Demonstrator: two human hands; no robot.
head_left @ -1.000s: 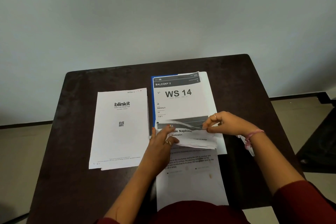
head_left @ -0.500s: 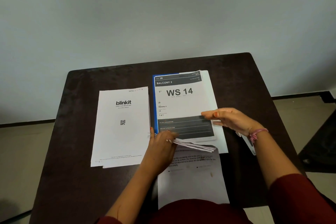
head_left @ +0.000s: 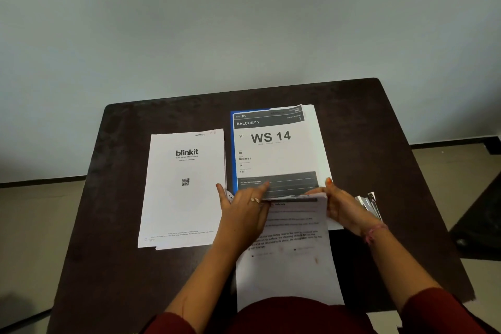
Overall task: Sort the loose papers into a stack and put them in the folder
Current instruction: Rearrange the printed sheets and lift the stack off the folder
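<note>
Head view looks down on a dark surface [head_left: 379, 127] where both hands meet at the near edge of the WS 14 sheet [head_left: 273, 152], which lies on top of a blue folder [head_left: 232, 149] with a plain white page showing along its right side. The left hand [head_left: 245, 211] lies with its fingers extended across the dark band at the sheet's foot, pressing rather than gripping. The right hand [head_left: 340, 205] has its fingers curled round the top edge of the printed page [head_left: 292, 249], which runs back towards the person's lap.

To do this step well, I would judge that the printed page should be slid up until its top and side edges line up with the WS 14 sheet, the left hand pinning the pile so it does not skate on the folder (loose paper slips easily). Squaring the edges comes before anything goes inside.

Off to the left, well apart from the folder, the blinkit sheet [head_left: 184, 187] lies flat with another page peeping out beneath; it has yet to join the stack. Just beyond the right wrist some small dark and white slips [head_left: 370, 202] lie on the surface; what they are I cannot tell, and they could catch a sliding page.
</note>
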